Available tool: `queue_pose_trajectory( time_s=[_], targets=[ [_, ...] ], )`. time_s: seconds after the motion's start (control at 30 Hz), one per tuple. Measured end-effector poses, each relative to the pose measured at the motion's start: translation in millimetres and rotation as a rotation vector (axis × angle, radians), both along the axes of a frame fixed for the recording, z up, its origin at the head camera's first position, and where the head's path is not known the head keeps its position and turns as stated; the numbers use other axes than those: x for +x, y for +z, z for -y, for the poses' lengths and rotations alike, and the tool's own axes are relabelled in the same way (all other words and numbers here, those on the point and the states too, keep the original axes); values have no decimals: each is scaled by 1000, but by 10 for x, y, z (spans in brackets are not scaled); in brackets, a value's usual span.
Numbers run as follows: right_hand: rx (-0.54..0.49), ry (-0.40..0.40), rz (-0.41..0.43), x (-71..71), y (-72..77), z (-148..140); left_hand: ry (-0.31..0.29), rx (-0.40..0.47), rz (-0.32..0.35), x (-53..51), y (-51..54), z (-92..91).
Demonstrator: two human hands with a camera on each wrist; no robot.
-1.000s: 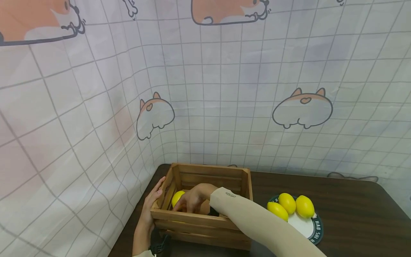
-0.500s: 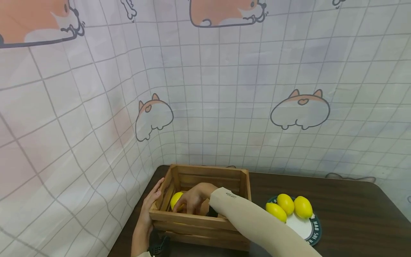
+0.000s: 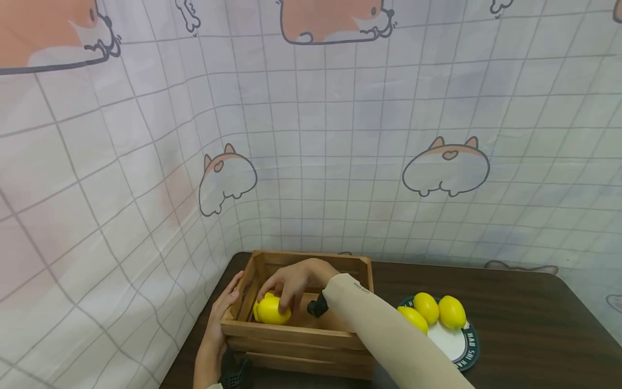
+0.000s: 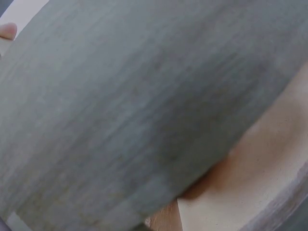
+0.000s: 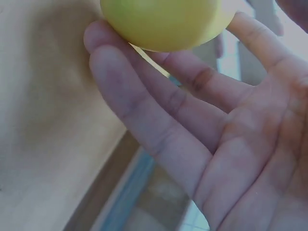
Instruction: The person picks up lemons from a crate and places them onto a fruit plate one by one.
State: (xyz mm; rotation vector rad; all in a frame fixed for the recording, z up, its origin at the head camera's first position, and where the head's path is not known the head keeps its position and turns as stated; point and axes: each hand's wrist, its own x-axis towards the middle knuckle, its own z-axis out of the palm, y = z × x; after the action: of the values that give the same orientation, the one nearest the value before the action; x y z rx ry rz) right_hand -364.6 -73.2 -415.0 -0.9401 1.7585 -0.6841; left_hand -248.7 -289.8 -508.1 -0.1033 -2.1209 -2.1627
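In the head view a wooden crate (image 3: 296,337) holds yellow lemons. My right hand (image 3: 296,278) reaches down into it and pinches a lemon (image 3: 273,310) between thumb and fingers; another lemon (image 3: 256,310) shows partly behind it, at the left. The right wrist view has the pinched lemon (image 5: 163,21) at the fingertips of the right hand (image 5: 207,115), the palm off the fruit. Against the crate's left side rests my left hand (image 3: 218,319), its fingers extended along the wall up to the rim. Grey planking (image 4: 120,106) fills most of the left wrist view.
Right of the crate, a dark-rimmed plate (image 3: 470,346) with a white middle bears three lemons (image 3: 426,308). Both stand on a dark wooden table (image 3: 520,324). A patterned cloth (image 3: 340,205) hangs behind and to the left.
My right hand has risen slightly inside the crate, bringing a lemon into fuller view in its grasp. My left hand stays at the crate's side. The head view has shifted slightly.
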Motion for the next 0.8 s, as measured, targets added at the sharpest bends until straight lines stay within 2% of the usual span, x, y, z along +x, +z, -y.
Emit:
queue_pose_trajectory(
  time_s=[0.1, 0.23, 0.43, 0.57, 0.8],
  targets=[
    [-49, -15, -39, 5, 82, -64, -4, 8, -9, -4, 3, -6],
    [-119, -43, -51, 35, 196, -168, -6, 8, -17, -5, 13, -12],
    [-216, -112, 41, 82, 317, -314, -12, 7, -18, 2, 27, -28],
    [-248, -89, -30, 74, 353, -393, -16, 7, -23, 4, 21, -34],
    [-225, -68, -121, 118, 432, -515, -16, 6, -30, 11, 20, -28]
  ],
)
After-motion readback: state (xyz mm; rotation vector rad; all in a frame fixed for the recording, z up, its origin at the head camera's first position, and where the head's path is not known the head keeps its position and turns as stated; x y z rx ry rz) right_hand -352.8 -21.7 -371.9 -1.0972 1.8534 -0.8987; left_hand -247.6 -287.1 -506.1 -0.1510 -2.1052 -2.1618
